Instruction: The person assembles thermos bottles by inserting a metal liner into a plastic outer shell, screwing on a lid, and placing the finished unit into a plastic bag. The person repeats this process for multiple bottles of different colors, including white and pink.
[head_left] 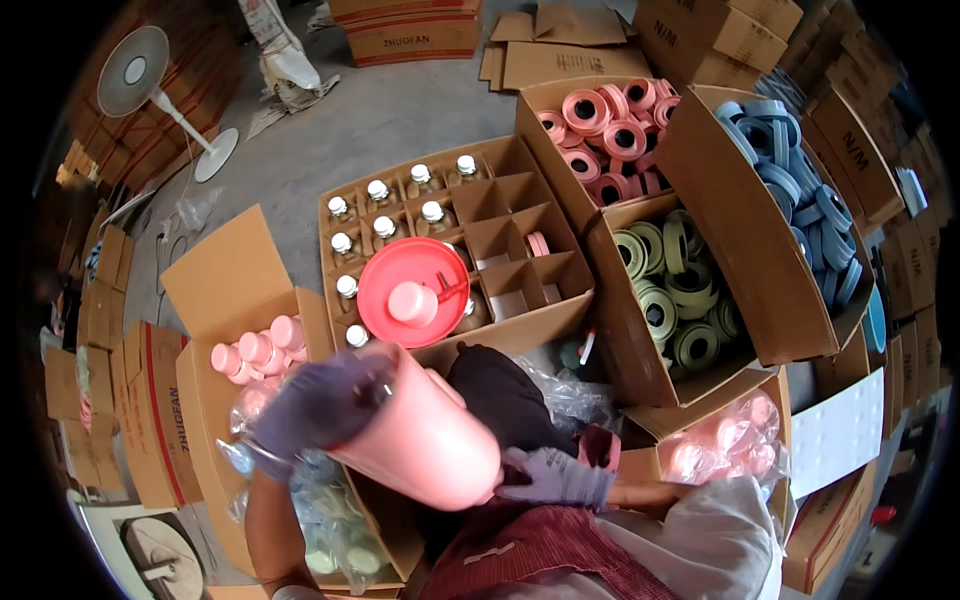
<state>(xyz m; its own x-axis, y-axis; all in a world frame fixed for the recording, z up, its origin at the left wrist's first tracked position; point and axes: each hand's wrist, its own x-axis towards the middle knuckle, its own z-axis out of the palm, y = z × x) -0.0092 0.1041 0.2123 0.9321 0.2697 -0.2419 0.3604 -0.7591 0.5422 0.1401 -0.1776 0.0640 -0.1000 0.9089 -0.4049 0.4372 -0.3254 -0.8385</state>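
Observation:
A large pink cylindrical container (pixel 430 440) lies tilted across my lap, its open end toward the upper left. My left hand (pixel 318 408), in a dark grey-purple glove, is closed over the rim at that end; some fingers are blurred or inside the mouth. Lower right, my right hand (pixel 560 477) wears a grey glove and grips the container's base edge. Just beyond it, a round red lid-like dish (pixel 375 285) rests on the divided carton, bearing a pink cup (pixel 412 303) and a small red tap-like part (pixel 453 287).
The divided carton (pixel 550 320) holds several white-capped clear bottles (pixel 384 228). Right of it, cartons hold pink rings (pixel 625 138), green rings (pixel 692 282) and blue rings (pixel 815 220). Pink cups (pixel 256 348) fill a carton at left; bagged pink parts (pixel 725 440) lie right. A fan (pixel 160 95) stands behind.

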